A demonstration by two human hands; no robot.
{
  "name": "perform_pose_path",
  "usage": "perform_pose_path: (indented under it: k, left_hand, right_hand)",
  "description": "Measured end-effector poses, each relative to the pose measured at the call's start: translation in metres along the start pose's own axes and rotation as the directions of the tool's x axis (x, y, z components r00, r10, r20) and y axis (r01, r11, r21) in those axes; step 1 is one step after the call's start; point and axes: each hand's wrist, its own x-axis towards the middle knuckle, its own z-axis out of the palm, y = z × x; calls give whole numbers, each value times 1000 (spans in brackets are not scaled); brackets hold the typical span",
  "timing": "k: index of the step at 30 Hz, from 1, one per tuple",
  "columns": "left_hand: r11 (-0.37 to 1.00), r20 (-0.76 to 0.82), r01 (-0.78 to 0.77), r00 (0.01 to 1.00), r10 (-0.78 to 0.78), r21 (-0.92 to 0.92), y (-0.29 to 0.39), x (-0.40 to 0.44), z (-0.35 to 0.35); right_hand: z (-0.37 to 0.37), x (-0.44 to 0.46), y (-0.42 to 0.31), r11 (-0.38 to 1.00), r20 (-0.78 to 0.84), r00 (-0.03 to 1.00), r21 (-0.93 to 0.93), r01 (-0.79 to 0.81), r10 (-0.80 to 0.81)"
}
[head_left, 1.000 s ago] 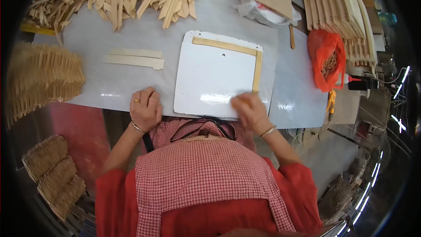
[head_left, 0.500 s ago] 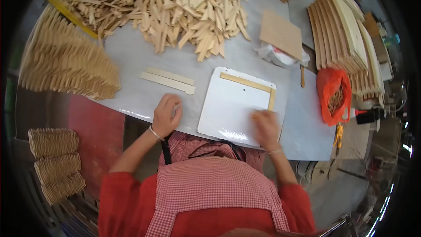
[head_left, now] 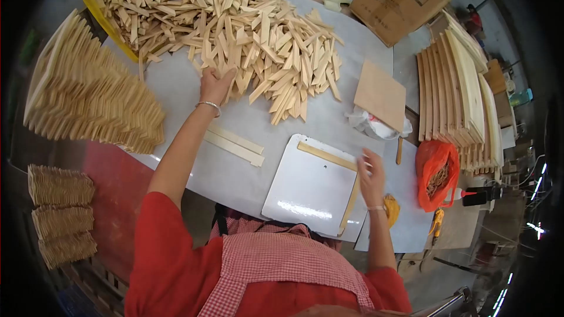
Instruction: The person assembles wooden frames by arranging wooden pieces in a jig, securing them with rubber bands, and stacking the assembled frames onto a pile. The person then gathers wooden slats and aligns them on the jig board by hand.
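My left hand (head_left: 216, 87) reaches the near edge of a large pile of pale wooden strips (head_left: 276, 41), thumb and fingers apart at the strips. Over the right edge of a white board (head_left: 311, 191), my right hand (head_left: 371, 179) is raised with its fingers loosely apart and nothing visible in them. One wooden strip (head_left: 326, 156) lies along the board's top edge. Another strip (head_left: 351, 202) runs down its right side, its upper end partly behind my right hand. Two flat pale strips (head_left: 234, 144) rest side by side on the table, left of the board.
Stacked zigzag wooden pieces (head_left: 97, 91) stand at the left, with more bundles (head_left: 63, 217) lower down. At the right are a brown square panel (head_left: 380, 94) on a plastic bag, a red bag (head_left: 437, 176) and curved wooden boards (head_left: 449, 91). A cardboard box (head_left: 399, 0) stands behind.
My left hand has moved from the table's front edge up to the pile. My right hand has risen along the board's right side. The view has shifted, showing more of the far table.
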Motion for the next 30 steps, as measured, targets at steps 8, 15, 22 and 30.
perform_pose_path:
  k: [8, 15, 22, 30]
  left_hand:
    - [963, 90, 156, 986, -140, -217, 14, -27, -1]
    - [924, 235, 47, 971, 47, -380, 40, -77, 52]
    - [972, 424, -6, 899, 107, -234, 62, -108, 74]
    - [822, 810, 451, 586, 22, -348, 83, -234, 42]
  right_hand:
    - [158, 108, -72, 817, 305, 926, 460, -348, 223]
    - [184, 106, -88, 734, 278, 925, 566, -376, 260]
    - [162, 102, -84, 715, 337, 913, 578, -394, 231]
    - [57, 52, -25, 854, 576, 806, 342, -392, 140]
